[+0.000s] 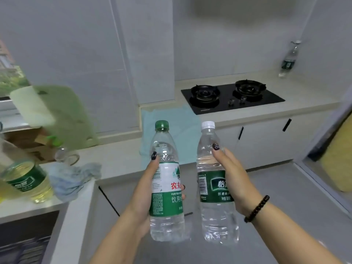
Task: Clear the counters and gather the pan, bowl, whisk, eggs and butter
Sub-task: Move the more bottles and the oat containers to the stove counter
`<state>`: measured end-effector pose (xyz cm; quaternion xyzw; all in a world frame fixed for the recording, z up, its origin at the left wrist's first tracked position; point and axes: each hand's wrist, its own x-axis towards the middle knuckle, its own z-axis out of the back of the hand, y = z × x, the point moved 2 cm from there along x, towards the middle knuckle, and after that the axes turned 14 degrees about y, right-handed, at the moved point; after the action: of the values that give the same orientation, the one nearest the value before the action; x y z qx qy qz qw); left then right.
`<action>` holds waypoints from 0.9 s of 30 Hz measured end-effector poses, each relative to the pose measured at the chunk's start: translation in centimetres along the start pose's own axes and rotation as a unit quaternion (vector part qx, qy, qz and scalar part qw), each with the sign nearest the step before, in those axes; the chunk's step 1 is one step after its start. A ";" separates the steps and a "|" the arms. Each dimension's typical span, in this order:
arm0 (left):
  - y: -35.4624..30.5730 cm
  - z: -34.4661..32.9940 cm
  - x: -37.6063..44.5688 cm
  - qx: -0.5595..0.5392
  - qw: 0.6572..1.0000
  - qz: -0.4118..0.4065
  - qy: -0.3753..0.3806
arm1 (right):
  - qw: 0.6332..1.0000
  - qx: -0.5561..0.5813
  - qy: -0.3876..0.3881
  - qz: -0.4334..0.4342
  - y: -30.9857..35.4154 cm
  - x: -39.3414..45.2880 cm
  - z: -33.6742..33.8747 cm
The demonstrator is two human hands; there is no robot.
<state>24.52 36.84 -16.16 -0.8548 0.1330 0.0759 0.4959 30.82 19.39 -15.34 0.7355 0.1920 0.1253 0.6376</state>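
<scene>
Gripping 2 bottles [166, 187], upright, hands [142, 189] apart.

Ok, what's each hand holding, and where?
Left hand grips the green-capped bottle around its label; right hand grips the white-capped bottle around its label.

A home kitchen: two-burner gas hob [232, 96] (black glass) in a tiled L-shaped counter [304, 100].
</scene>
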 end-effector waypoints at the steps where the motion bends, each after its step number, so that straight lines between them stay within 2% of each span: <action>1: 0.1 -0.9 1.7 0.006 1.000 0.005 0.008 | 1.000 0.002 -0.010 0.005 0.0 0.6 1.7; 8: 1.7 -8.5 12.9 0.006 0.998 0.030 0.050 | 0.998 -0.003 -0.062 0.008 1.8 4.3 13.0; 17: 2.6 -19.7 26.3 0.005 0.996 0.060 0.065 | 0.994 0.051 -0.100 -0.004 6.5 8.9 29.6; 27: 1.6 -23.8 40.7 0.042 0.991 0.096 0.080 | 0.989 0.070 -0.132 -0.011 7.5 17.6 39.9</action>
<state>62.82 9.27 -16.32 -0.8199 0.2566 0.0490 0.5095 64.61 -9.21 -15.20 0.7860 0.1229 0.0062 0.6059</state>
